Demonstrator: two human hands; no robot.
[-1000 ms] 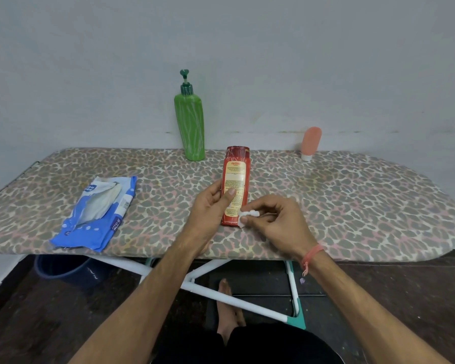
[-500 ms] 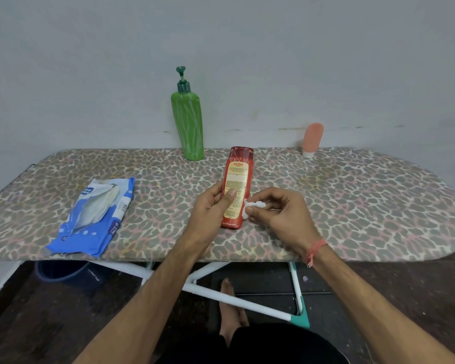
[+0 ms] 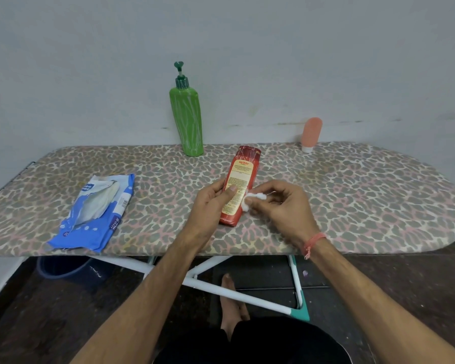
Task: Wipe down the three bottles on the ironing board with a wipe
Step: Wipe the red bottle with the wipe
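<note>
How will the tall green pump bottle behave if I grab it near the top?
The green pump bottle is tall on a narrow base and already seems to lean slightly, so it may tip. Its plastic looks smooth, perhaps slippery. The thin pump head probably moves, so grip the body.

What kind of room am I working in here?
Probably a home utility or laundry corner: a leopard-print covered ironing board set against a bare grey wall, a dark blue plastic bucket on the dark floor beneath, and a bare foot.
</note>
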